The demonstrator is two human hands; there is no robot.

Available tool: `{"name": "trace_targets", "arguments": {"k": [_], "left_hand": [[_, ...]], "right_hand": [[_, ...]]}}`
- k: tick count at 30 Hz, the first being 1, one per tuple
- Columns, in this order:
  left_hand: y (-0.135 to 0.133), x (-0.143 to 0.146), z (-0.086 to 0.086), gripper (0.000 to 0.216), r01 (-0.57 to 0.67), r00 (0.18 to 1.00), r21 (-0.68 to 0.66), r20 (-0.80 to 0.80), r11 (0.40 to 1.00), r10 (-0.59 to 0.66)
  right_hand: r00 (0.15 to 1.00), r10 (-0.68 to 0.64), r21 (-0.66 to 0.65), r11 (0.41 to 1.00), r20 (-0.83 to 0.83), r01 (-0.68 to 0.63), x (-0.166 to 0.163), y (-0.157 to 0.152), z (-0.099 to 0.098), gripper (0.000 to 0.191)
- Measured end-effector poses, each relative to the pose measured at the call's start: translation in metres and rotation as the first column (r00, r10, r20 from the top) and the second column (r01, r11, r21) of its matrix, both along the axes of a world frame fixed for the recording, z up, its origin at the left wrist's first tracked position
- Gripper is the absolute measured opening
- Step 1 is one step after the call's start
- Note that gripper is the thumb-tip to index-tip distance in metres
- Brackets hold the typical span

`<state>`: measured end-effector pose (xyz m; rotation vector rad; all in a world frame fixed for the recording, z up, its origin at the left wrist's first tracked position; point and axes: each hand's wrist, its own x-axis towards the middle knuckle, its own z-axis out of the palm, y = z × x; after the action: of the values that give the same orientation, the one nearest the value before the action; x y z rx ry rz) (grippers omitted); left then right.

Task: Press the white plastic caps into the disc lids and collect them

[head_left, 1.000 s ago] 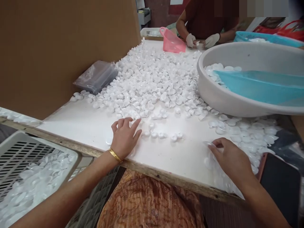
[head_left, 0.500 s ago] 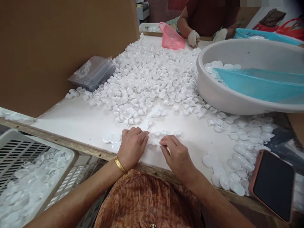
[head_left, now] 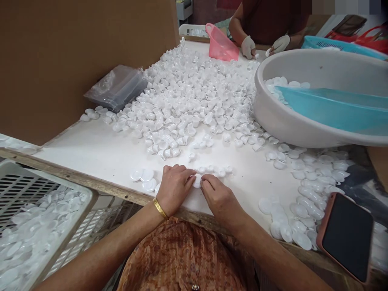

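Between my two hands, near the table's front edge, is a small round white plastic disc point(head_left: 197, 180). My left hand point(head_left: 176, 186) pinches its left side with thumb and fingertips. My right hand point(head_left: 218, 199) grips the right side the same way. Just beyond my fingers lies a short row of small white plastic pieces point(head_left: 216, 171). Left of my left hand are several flat white discs point(head_left: 147, 175), one partly hidden by the hand. A large heap of white cup-like pieces point(head_left: 194, 97) spreads across the table behind.
A grey tub point(head_left: 303, 137) holding a blue scoop point(head_left: 327, 107) stands at right. A phone point(head_left: 347, 236) rests on white pieces at the right edge. A crate point(head_left: 87, 198) sits below left, beside a cardboard panel point(head_left: 75, 60). Across the table a person wears gloves point(head_left: 248, 46) near a pink scoop point(head_left: 222, 44).
My hands have come closer together, and the white disc now shows between both sets of fingertips. The other person's gloved hands have shifted, with small white pieces visible at them.
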<state>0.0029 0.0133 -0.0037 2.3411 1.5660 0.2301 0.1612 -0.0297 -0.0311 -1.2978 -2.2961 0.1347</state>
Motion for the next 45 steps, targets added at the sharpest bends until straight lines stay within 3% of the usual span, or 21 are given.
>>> {"name": "trace_targets", "arguments": {"k": [5, 10, 16, 20, 25, 33, 35, 39, 45], "left_hand": [[-0.002, 0.001, 0.004, 0.025, -0.01, 1.0, 0.075, -0.019, 0.997, 0.011], [0.022, 0.033, 0.011, 0.037, -0.05, 0.999, 0.267, 0.033, 0.963, 0.043], [0.045, 0.069, -0.013, 0.047, 0.127, 0.99, 0.373, -0.101, 0.919, -0.095], [0.043, 0.072, -0.022, 0.047, 0.186, 0.981, 0.372, -0.118, 0.91, -0.152], [0.043, 0.072, -0.018, 0.047, 0.184, 0.981, 0.322, -0.113, 0.929, -0.156], [0.046, 0.072, -0.018, 0.046, 0.228, 0.968, 0.245, -0.16, 0.942, -0.193], [0.047, 0.072, -0.02, 0.047, 0.229, 0.967, 0.253, -0.167, 0.94, -0.191], [0.047, 0.072, -0.025, 0.049, 0.222, 0.97, 0.291, -0.165, 0.931, -0.18], [0.048, 0.069, -0.028, 0.049, 0.095, 0.99, 0.28, -0.127, 0.955, -0.061]], "right_hand": [[0.997, 0.004, 0.08, 0.997, 0.079, -0.01, 0.001, -0.002, 0.004, 0.021], [0.995, -0.014, 0.107, 0.994, 0.094, 0.004, 0.006, -0.006, 0.006, 0.025], [0.988, -0.154, 0.056, 0.987, 0.016, 0.153, 0.026, -0.02, 0.003, 0.018], [0.974, -0.202, -0.013, 0.979, -0.105, 0.202, 0.034, -0.023, 0.005, 0.011], [0.924, -0.259, -0.146, 0.963, -0.28, 0.225, 0.035, -0.014, 0.006, 0.012], [0.901, -0.277, -0.162, 0.959, -0.334, 0.234, 0.031, -0.009, 0.016, 0.014], [0.917, -0.26, -0.128, 0.964, -0.302, 0.231, 0.029, -0.006, 0.019, 0.021], [0.984, -0.159, -0.006, 0.987, -0.083, 0.159, 0.019, -0.001, 0.019, 0.045], [0.999, -0.051, 0.01, 0.999, 0.013, 0.051, 0.01, 0.004, 0.013, 0.05]]}}
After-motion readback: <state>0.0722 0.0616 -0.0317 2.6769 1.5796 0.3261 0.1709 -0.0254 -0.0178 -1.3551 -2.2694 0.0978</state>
